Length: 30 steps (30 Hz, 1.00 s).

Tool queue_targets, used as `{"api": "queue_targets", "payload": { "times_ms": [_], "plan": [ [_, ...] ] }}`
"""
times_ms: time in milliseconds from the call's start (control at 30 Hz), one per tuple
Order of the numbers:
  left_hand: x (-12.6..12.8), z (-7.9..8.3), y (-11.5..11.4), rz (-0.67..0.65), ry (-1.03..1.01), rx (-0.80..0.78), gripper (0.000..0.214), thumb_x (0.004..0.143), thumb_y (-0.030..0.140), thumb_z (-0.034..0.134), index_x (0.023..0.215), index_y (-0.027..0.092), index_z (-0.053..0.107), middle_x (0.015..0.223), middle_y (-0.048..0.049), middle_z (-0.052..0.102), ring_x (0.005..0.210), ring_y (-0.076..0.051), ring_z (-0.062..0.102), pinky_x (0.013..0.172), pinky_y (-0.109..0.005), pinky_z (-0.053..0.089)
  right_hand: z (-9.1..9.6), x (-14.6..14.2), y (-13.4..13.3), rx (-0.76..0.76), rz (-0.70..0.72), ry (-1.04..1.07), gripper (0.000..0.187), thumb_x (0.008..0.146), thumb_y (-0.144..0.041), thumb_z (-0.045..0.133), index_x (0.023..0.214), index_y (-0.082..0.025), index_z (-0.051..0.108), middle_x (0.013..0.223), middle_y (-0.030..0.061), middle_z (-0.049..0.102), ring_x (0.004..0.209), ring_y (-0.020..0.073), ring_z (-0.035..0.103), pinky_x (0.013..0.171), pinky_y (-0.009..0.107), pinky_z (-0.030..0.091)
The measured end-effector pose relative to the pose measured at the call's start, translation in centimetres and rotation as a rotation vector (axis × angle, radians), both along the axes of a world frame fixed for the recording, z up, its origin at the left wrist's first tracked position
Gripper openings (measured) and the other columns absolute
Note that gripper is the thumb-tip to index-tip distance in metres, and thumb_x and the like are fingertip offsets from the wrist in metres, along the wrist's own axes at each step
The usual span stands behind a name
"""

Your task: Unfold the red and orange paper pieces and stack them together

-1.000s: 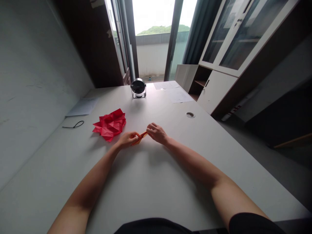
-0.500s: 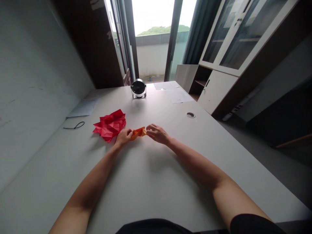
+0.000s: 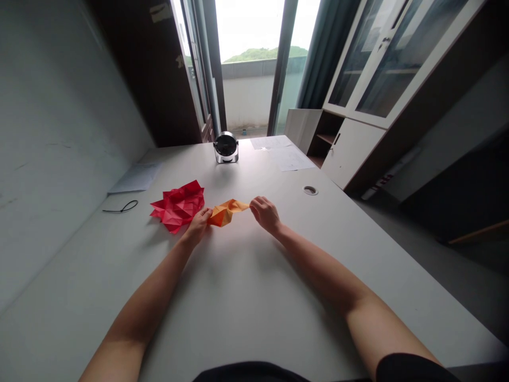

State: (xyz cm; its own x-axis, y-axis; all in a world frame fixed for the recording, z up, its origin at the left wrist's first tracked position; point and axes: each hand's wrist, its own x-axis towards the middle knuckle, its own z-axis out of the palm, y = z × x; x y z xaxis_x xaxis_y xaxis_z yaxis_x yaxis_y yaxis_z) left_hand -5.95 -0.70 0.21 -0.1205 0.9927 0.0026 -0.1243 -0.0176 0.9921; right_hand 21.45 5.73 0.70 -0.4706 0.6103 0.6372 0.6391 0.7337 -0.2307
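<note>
Stretched between my two hands is a folded sheet of orange paper (image 3: 223, 213), creased and partly opened out. My left hand (image 3: 198, 225) is closed on its left end, with the fingertips at the paper's edge. At the other side my right hand (image 3: 265, 213) pinches the narrow right tip between thumb and fingers. Just left of the orange paper lies a creased sheet of red paper (image 3: 178, 206), its folds standing up in points. My left hand is close by its right edge; whether they touch I cannot tell.
On the white table (image 3: 238, 297) stands a small round black device on a metal stand (image 3: 226, 147). A roll of tape (image 3: 310, 190) lies to the right, a black cable tie (image 3: 120, 207) to the left. Paper sheets (image 3: 292, 158) lie far right, and more papers (image 3: 135, 178) by the wall.
My right hand has moved to the right, drawing out the orange paper's tip. The orange paper is now longer and more unfolded. My left hand has shifted slightly left.
</note>
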Motion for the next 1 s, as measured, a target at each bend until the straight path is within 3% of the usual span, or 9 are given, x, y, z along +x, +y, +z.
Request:
{"api": "queue_targets", "payload": {
  "times_ms": [167, 267, 400, 567, 700, 833, 1000],
  "plan": [
    [1.0, 0.5, -1.0, 0.148, 0.396, 0.166, 0.027, 0.088, 0.044, 0.057, 0.079, 0.019, 0.058, 0.072, -0.0001, 0.058, 0.067, -0.015, 0.052, 0.061, -0.024, 0.039, 0.2, -0.7, -0.9, -0.085, -0.047, 0.141, 0.011, 0.098, -0.020, 0.047, 0.097, -0.021, 0.058, 0.088, 0.0053, 0.061, 0.075, 0.0187, 0.055, 0.068, 0.029, 0.040],
    [1.5, 1.2, -1.8, 0.248, 0.635, 0.238, 0.024, 0.093, 0.040, 0.051, 0.081, 0.021, 0.059, 0.071, 0.0000, 0.058, 0.064, -0.016, 0.051, 0.059, -0.025, 0.035, 0.8, -1.5, -2.6, -0.031, 0.050, 0.166, 0.011, 0.097, -0.025, 0.049, 0.104, -0.020, 0.057, 0.088, 0.0055, 0.062, 0.076, 0.0191, 0.056, 0.071, 0.030, 0.042],
    [2.1, 2.2, -2.6, 0.274, 0.739, 0.306, 0.022, 0.096, 0.036, 0.048, 0.084, 0.021, 0.059, 0.073, -0.0011, 0.059, 0.066, -0.016, 0.052, 0.061, -0.026, 0.037, 1.6, -3.1, -5.2, -0.074, 0.175, 0.143, 0.011, 0.097, -0.027, 0.050, 0.098, -0.021, 0.060, 0.088, 0.0055, 0.065, 0.078, 0.0188, 0.059, 0.076, 0.031, 0.044],
    [2.7, 2.3, -2.7, 0.204, 0.654, 0.320, 0.021, 0.096, 0.037, 0.049, 0.090, 0.021, 0.061, 0.078, -0.0016, 0.060, 0.071, -0.017, 0.052, 0.065, -0.026, 0.039, 1.5, -4.5, -5.1, -0.396, 0.096, 0.403, 0.016, 0.095, -0.030, 0.053, 0.106, -0.023, 0.063, 0.100, 0.0051, 0.070, 0.077, 0.0168, 0.064, 0.069, 0.029, 0.048],
    [3.2, 2.0, -2.5, 0.127, 0.493, 0.276, 0.024, 0.092, 0.042, 0.055, 0.086, 0.020, 0.062, 0.077, -0.0016, 0.058, 0.072, -0.017, 0.051, 0.065, -0.026, 0.038, 0.0, -4.4, -3.5, -0.667, 0.151, 0.626, 0.018, 0.088, -0.035, 0.060, 0.101, -0.024, 0.066, 0.094, 0.0026, 0.072, 0.072, 0.0174, 0.064, 0.064, 0.029, 0.050],
    [3.2, 1.7, -2.2, 0.081, 0.305, 0.221, 0.025, 0.087, 0.045, 0.061, 0.085, 0.020, 0.061, 0.080, -0.0023, 0.057, 0.075, -0.018, 0.051, 0.067, -0.026, 0.040, -1.1, -4.3, -2.8, -0.695, 0.178, 0.693, 0.013, 0.085, -0.034, 0.061, 0.087, -0.023, 0.067, 0.087, 0.0025, 0.071, 0.074, 0.0185, 0.064, 0.069, 0.030, 0.051],
    [2.1, 0.5, -1.2, 0.143, 0.161, 0.151, 0.025, 0.086, 0.045, 0.061, 0.086, 0.020, 0.056, 0.081, -0.0014, 0.055, 0.076, -0.016, 0.053, 0.070, -0.025, 0.044, -1.0, -4.2, -2.2, -0.643, 0.075, 0.795, 0.014, 0.082, -0.035, 0.058, 0.084, -0.021, 0.062, 0.088, 0.0038, 0.066, 0.079, 0.0185, 0.061, 0.071, 0.031, 0.052]
  ]
}}
